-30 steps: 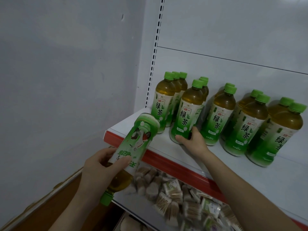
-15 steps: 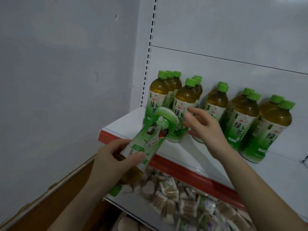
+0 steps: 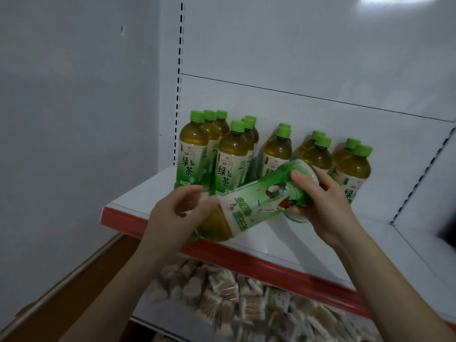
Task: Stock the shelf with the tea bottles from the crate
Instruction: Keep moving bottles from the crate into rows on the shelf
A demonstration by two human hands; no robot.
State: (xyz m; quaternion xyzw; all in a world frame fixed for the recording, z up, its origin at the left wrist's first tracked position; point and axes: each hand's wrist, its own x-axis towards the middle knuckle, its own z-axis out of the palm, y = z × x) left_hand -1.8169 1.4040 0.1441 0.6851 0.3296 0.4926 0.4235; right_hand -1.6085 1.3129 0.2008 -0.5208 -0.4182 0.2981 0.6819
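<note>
Left hand curls round the neck end of the green-labelled plastic tea bottle, tilted above the front edge of the white metal shelf. Right hand wraps its base in a full grip. Best swing the base down and stand it upright before the far green-capped bottles, label forward.

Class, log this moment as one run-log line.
left hand: holds tilted tea bottle, neck end | right hand: grips its base | shelf: other bottles upright | placed: no

Plain pale-grey wall at left
</note>
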